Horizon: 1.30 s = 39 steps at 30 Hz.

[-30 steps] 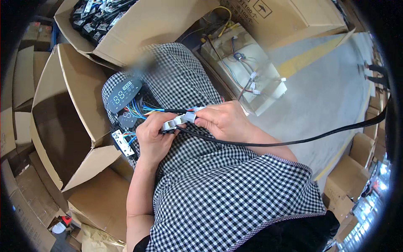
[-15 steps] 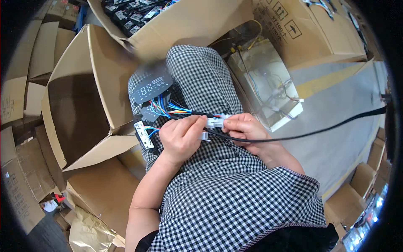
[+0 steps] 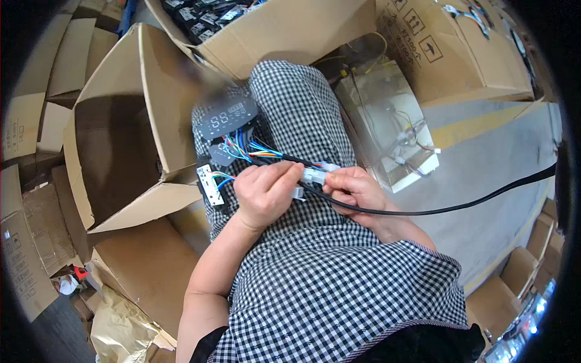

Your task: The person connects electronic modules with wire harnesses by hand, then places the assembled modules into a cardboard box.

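The step in hand looks to be working the mating ends at the white connector (image 3: 313, 176), which lies above the lap between both hands; whether they are being joined or parted cannot be told. The next move would call for a firm grip at each end and force straight along the housing, the loose leads kept clear.

Far left of the connector, an open carton (image 3: 169, 121) stands beside the knee. Nearer, left and slightly below it, a small white circuit board (image 3: 210, 186) rests on the checked apron (image 3: 299, 94); left and above it lies a dark display panel (image 3: 227, 118), with coloured wires (image 3: 265, 152) running toward the connector.

Just left of the connector, the left hand (image 3: 264, 192) has its fingers curled in, thumb and forefinger closed on that end. A second white connector (image 3: 298, 194) pokes out just below.

Just right, the right hand (image 3: 357, 193) pinches the other end between thumb and forefinger, its other fingers bent under. A black cable (image 3: 436, 212) passes by this hand and runs off to the connector's far right
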### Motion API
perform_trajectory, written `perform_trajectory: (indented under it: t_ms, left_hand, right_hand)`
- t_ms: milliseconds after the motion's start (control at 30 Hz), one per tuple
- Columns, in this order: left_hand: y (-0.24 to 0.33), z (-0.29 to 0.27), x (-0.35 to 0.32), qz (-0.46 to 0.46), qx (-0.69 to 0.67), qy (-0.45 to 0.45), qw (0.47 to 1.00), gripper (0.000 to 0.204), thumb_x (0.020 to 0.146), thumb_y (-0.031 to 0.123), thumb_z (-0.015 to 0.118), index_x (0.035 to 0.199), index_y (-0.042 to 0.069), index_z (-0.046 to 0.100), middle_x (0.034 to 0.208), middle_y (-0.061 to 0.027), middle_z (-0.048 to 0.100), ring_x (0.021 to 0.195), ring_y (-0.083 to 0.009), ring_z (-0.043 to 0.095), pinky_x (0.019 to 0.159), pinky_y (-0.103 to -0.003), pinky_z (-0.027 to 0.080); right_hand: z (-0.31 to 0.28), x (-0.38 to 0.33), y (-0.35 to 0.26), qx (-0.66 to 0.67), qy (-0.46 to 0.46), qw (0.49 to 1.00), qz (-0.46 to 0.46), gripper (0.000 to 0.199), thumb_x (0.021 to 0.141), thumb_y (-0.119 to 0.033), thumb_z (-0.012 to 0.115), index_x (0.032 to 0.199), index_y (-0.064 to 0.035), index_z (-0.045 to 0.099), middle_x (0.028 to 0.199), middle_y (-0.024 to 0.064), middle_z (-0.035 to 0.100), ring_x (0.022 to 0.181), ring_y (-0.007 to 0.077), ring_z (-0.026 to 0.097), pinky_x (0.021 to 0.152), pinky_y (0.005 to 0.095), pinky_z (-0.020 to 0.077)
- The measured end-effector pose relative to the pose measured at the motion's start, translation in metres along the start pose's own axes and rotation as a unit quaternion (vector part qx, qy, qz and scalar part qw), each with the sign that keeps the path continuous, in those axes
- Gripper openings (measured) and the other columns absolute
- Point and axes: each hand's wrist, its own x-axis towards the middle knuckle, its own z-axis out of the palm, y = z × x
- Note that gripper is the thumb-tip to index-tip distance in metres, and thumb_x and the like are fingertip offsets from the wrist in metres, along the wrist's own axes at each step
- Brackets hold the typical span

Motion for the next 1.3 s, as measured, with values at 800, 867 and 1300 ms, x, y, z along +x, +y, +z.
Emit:
perform_trajectory:
  t_ms: [800, 867, 1300]
  left_hand:
    - [0.011, -0.023, 0.003, -0.086, -0.021, -0.145, 0.985, 0.033, 0.072, 0.003, 0.070, 0.105, 0.005, 0.072, 0.106, -0.0076, 0.074, 0.068, -0.0168, 0.069, 0.057, -0.028, 0.053]
    - [0.010, -0.036, -0.002, -0.103, -0.024, -0.110, 0.988, 0.037, 0.072, -0.002, 0.068, 0.109, 0.004, 0.071, 0.108, -0.0103, 0.073, 0.071, -0.0180, 0.070, 0.059, -0.029, 0.054]
    - [0.002, -0.034, 0.000, -0.114, 0.030, -0.135, 0.984, 0.033, 0.071, 0.002, 0.074, 0.103, 0.007, 0.070, 0.100, -0.0066, 0.070, 0.083, -0.0228, 0.070, 0.068, -0.033, 0.057]
  right_hand:
    - [-0.004, 0.016, 0.014, -0.213, 0.041, 0.965, -0.149, 0.023, 0.100, -0.021, 0.060, 0.095, -0.0004, 0.068, 0.061, -0.0066, 0.050, 0.051, 0.0010, 0.040, 0.045, 0.0197, 0.0298]
    - [-0.010, 0.015, 0.014, -0.235, 0.023, 0.958, -0.160, 0.023, 0.099, -0.021, 0.060, 0.093, -0.0010, 0.069, 0.061, -0.0068, 0.050, 0.052, 0.0013, 0.040, 0.046, 0.0204, 0.0305]
    - [-0.010, 0.009, 0.006, -0.298, -0.007, 0.939, -0.168, 0.024, 0.100, -0.023, 0.060, 0.092, -0.0022, 0.069, 0.062, -0.0072, 0.050, 0.055, 0.0018, 0.041, 0.050, 0.0208, 0.0315]
